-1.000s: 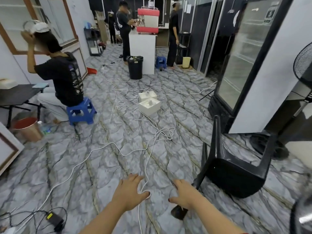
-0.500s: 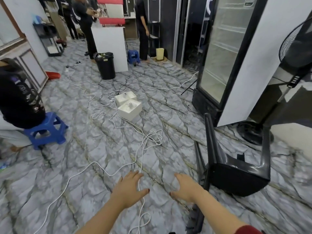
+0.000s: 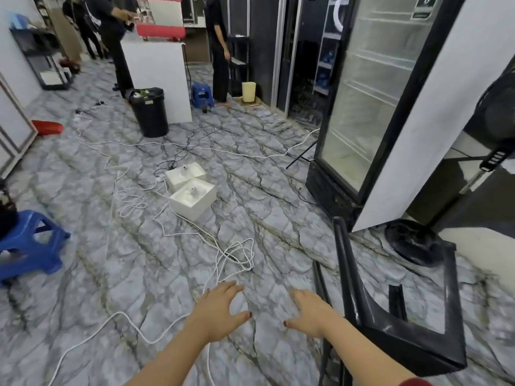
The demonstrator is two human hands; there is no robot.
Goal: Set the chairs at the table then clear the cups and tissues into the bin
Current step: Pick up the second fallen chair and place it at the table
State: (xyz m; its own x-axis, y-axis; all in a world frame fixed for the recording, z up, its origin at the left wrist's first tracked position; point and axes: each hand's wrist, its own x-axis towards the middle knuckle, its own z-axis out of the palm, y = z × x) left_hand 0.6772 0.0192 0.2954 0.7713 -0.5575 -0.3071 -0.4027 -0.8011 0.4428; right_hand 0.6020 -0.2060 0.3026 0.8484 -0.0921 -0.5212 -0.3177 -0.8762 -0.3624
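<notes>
Both hands are held out low over the grey marbled floor [image 3: 117, 274], palms down. The left hand [image 3: 220, 313] is seen with fingers [image 3: 227, 288] relaxed and spread, grasping nothing, above a white cable [image 3: 223, 263]. The right hand [image 3: 312, 313] is likewise loose and empty, just beside a black plastic chair [image 3: 395, 332] that is tipped over on the floor, legs pointing away. A black bin [image 3: 150, 112] is stood well apart, beside a white counter [image 3: 156, 79]. Two white boxes [image 3: 192, 190] are found between.
</notes>
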